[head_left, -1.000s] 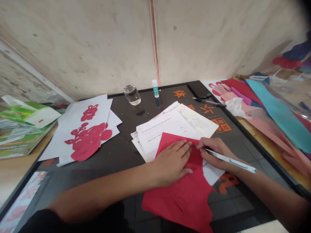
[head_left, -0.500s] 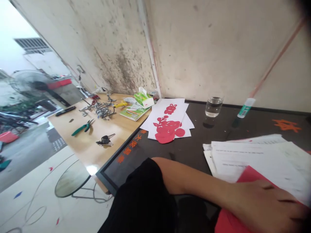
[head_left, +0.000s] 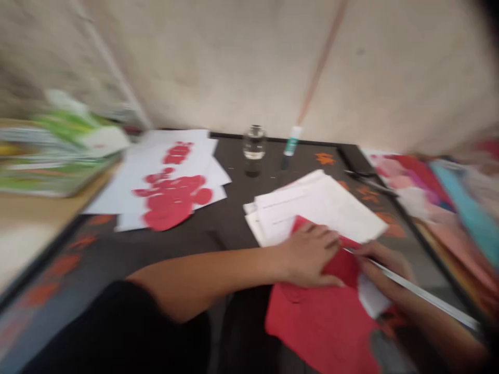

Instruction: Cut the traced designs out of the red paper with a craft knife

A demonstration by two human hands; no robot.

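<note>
My left hand [head_left: 312, 254] lies flat on red paper [head_left: 323, 322], its fingers stretched out and pressing the sheet down over a stack of white papers [head_left: 312, 202]. From the right, my right hand [head_left: 384, 262] grips a long slim silver-white tool [head_left: 429, 298]. The tool's narrow tip touches or nearly touches the red paper beside my left fingers. Blur hides what kind of tool it is. A small white piece of paper [head_left: 372, 296] shows beneath my right hand.
Red paper cutouts [head_left: 175, 197] lie on white sheets to the left. A glass of clear liquid [head_left: 254, 143] and a glue stick [head_left: 292, 141] stand near the wall. Coloured papers [head_left: 463, 208] cover the right side; dark scissors-like tools [head_left: 366, 179] lie beside them.
The view has swung right, bringing my right hand, the slim tool and the coloured papers into sight. My left hand still rests on the red paper.
</note>
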